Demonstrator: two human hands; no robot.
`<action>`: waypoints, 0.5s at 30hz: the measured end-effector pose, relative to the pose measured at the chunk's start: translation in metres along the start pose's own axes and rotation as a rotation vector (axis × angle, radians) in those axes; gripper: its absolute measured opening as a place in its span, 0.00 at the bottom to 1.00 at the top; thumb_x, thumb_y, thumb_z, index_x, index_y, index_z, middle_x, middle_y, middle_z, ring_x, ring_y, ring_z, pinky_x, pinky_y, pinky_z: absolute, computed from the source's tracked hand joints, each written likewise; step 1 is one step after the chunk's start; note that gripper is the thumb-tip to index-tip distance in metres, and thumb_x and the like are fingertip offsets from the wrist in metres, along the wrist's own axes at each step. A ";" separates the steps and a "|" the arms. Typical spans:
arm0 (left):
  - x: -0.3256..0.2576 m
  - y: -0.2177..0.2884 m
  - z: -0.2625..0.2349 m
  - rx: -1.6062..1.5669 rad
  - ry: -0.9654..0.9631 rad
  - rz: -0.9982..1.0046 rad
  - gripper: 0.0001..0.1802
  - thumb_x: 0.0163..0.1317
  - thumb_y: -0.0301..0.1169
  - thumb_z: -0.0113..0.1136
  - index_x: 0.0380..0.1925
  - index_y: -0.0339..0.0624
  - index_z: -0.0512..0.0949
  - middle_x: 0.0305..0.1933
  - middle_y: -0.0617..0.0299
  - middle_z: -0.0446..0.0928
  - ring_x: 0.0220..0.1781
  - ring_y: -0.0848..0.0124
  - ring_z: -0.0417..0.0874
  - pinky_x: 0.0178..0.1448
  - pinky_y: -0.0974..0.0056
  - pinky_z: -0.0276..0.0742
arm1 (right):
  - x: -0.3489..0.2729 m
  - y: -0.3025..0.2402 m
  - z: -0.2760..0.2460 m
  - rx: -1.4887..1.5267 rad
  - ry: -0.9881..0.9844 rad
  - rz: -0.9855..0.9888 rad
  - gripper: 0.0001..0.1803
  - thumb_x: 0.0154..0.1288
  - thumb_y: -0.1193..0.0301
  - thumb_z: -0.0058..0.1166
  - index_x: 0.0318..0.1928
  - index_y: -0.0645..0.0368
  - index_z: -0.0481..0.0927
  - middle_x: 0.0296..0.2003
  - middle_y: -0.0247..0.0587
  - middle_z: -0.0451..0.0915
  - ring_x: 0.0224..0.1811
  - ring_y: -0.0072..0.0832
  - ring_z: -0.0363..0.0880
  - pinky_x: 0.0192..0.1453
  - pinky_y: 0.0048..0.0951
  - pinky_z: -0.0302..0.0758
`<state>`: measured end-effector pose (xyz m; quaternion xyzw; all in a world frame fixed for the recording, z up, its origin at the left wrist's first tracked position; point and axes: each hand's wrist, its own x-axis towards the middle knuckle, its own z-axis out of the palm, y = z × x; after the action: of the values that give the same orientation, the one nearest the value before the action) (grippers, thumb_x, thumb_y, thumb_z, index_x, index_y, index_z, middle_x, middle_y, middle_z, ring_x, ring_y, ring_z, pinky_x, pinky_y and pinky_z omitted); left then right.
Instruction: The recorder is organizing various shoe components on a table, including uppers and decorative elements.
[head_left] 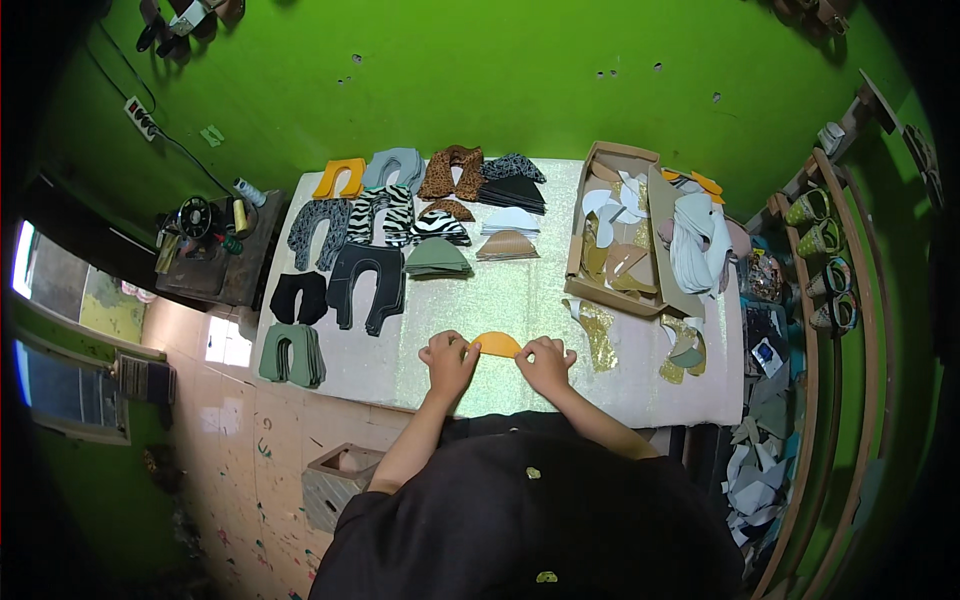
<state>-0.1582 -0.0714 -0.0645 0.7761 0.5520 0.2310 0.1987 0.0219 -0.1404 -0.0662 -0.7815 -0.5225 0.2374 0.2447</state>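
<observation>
A half-moon orange piece (495,344) is held flat between two bare hands near the front edge of a pale, glittery table (500,300), seen from above. Its left corner is pinched between the thumb and fingers of the left hand (450,360), which are drawn closed on it. Its right corner is gripped in the same way by the right hand (546,362), with the thumb and fingertips brought together and the other fingers curled. The straight side of the piece is turned toward the body, the curved side away.

Beyond the hands and to the left, stacks of cut pieces are laid out in loose rows. A green half-moon stack (438,258) is placed nearest the orange piece, with a tan half-moon stack (508,246) just beside it. Farther left, a dark arch-shaped stack (367,285) and a zebra-striped arch stack (385,214) are seen.

On the right, a cardboard box (612,293) is filled with white, gold and tan offcuts, and a gold scrap (595,335) is left in front of it. Sandals (825,245) are propped on a wooden rack by the green wall (480,80).
</observation>
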 end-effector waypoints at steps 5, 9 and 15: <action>0.000 0.009 -0.002 0.070 0.031 -0.024 0.11 0.53 0.40 0.63 0.27 0.44 0.79 0.43 0.61 0.73 0.52 0.63 0.67 0.55 0.53 0.50 | -0.001 -0.003 -0.005 -0.102 0.051 -0.050 0.08 0.54 0.61 0.56 0.33 0.46 0.80 0.36 0.31 0.73 0.47 0.32 0.67 0.51 0.46 0.52; 0.005 0.013 0.001 -0.019 0.071 0.254 0.10 0.54 0.35 0.61 0.34 0.46 0.77 0.40 0.62 0.75 0.48 0.63 0.72 0.53 0.55 0.56 | -0.003 -0.003 -0.002 -0.151 0.156 -0.244 0.09 0.56 0.63 0.54 0.38 0.42 0.80 0.37 0.31 0.72 0.48 0.31 0.67 0.53 0.50 0.53; 0.003 0.013 0.014 -0.029 -0.040 0.446 0.09 0.55 0.35 0.59 0.35 0.47 0.78 0.37 0.64 0.76 0.44 0.66 0.75 0.53 0.55 0.57 | 0.000 -0.011 -0.015 -0.105 0.120 -0.313 0.08 0.54 0.64 0.55 0.37 0.43 0.81 0.39 0.29 0.72 0.49 0.29 0.67 0.53 0.48 0.53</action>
<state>-0.1389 -0.0733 -0.0678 0.8804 0.3594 0.2619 0.1648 0.0236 -0.1387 -0.0481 -0.7151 -0.6340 0.1215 0.2682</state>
